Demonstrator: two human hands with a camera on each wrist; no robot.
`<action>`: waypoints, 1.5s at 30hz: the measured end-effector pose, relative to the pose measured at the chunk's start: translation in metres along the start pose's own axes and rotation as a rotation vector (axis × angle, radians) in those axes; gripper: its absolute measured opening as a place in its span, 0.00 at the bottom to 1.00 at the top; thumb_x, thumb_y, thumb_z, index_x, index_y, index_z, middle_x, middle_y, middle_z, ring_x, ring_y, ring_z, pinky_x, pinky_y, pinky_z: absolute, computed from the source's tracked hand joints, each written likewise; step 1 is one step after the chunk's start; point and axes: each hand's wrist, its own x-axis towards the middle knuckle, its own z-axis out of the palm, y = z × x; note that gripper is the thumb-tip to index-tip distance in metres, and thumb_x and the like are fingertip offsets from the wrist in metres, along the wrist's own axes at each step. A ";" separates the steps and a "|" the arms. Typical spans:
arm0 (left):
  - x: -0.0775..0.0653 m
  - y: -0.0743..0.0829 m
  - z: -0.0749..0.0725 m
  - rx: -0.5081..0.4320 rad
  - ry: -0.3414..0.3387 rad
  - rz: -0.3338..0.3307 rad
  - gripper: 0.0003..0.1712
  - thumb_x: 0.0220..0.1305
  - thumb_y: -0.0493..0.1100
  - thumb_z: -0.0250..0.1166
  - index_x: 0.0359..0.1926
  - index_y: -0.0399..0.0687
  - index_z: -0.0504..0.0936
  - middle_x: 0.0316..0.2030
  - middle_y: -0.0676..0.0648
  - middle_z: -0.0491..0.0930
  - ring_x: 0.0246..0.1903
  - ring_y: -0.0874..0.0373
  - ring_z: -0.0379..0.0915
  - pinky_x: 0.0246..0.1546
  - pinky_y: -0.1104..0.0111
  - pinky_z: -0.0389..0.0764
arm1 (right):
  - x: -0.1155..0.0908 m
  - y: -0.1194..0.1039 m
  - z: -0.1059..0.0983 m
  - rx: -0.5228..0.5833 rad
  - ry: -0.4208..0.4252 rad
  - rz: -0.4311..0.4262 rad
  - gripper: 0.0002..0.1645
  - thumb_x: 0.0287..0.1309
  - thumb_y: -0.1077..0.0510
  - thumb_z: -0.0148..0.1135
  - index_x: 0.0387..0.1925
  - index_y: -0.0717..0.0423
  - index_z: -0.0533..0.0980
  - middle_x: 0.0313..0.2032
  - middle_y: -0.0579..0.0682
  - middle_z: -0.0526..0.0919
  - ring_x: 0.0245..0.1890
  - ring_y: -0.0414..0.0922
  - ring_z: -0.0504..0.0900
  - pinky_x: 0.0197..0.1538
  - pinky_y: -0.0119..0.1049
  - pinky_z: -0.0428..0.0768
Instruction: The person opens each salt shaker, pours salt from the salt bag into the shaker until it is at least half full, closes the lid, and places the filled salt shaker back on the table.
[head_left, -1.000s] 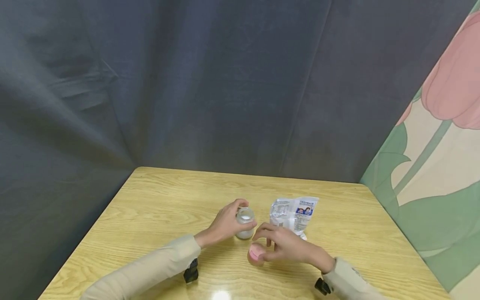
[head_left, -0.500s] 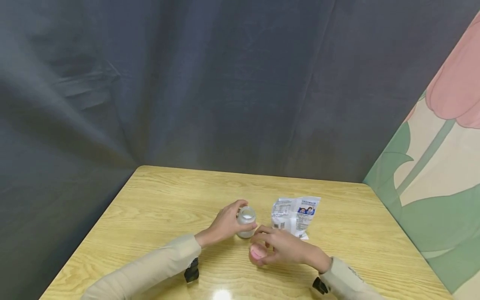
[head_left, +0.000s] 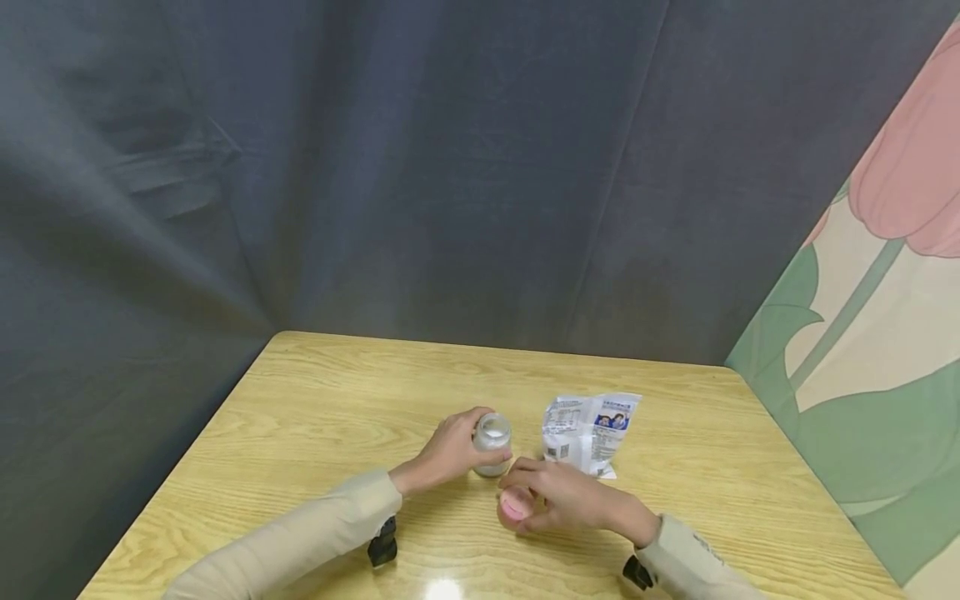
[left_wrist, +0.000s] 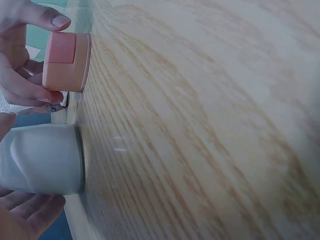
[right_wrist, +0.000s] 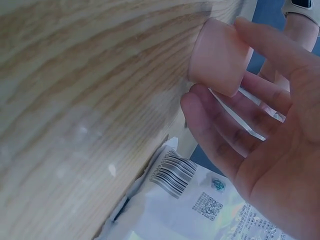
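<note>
In the head view my left hand [head_left: 448, 450] grips a clear jar [head_left: 492, 432] with whitish contents; its mouth is uncovered. The left wrist view shows the jar [left_wrist: 47, 157] upright on the table, thumb and fingers on opposite sides. To its right, my right hand [head_left: 573, 496] holds a pink cap [head_left: 515, 505] between thumb and fingertips. A darker pink tab marks one side of the cap [left_wrist: 64, 77], which sits at the tabletop. From the right wrist, the cap [right_wrist: 220, 57] shows a smooth pale-pink wall with the thumb at its upper edge.
A crumpled white printed packet [head_left: 588, 433] lies just behind my right hand, its barcode visible in the right wrist view. The wood-grain table [head_left: 360, 375] meets a dark curtain [head_left: 450, 208] at the back and a flower-painted wall [head_left: 862, 333] on the right.
The fingers of my right hand have drawn slightly closer round the pink cap. My left hand stays on the jar, its upper fingers a little lower.
</note>
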 end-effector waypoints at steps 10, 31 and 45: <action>-0.001 0.000 -0.001 0.006 -0.009 -0.012 0.31 0.57 0.53 0.75 0.56 0.41 0.79 0.44 0.48 0.83 0.41 0.58 0.80 0.41 0.67 0.79 | 0.000 -0.001 0.001 -0.005 -0.015 0.037 0.28 0.52 0.51 0.75 0.54 0.54 0.78 0.49 0.42 0.80 0.46 0.34 0.77 0.48 0.30 0.79; 0.000 -0.004 -0.001 0.016 -0.008 0.026 0.31 0.55 0.50 0.77 0.54 0.38 0.78 0.44 0.46 0.84 0.41 0.57 0.80 0.41 0.69 0.80 | 0.002 -0.004 -0.009 0.085 0.060 0.065 0.23 0.58 0.49 0.70 0.53 0.54 0.78 0.45 0.41 0.78 0.37 0.33 0.76 0.36 0.28 0.80; 0.000 -0.004 -0.001 0.040 -0.002 0.023 0.28 0.56 0.49 0.76 0.53 0.39 0.79 0.43 0.45 0.84 0.42 0.56 0.81 0.42 0.68 0.81 | 0.005 -0.006 -0.019 0.101 0.159 0.018 0.21 0.54 0.55 0.71 0.50 0.53 0.78 0.42 0.40 0.76 0.34 0.33 0.75 0.31 0.29 0.81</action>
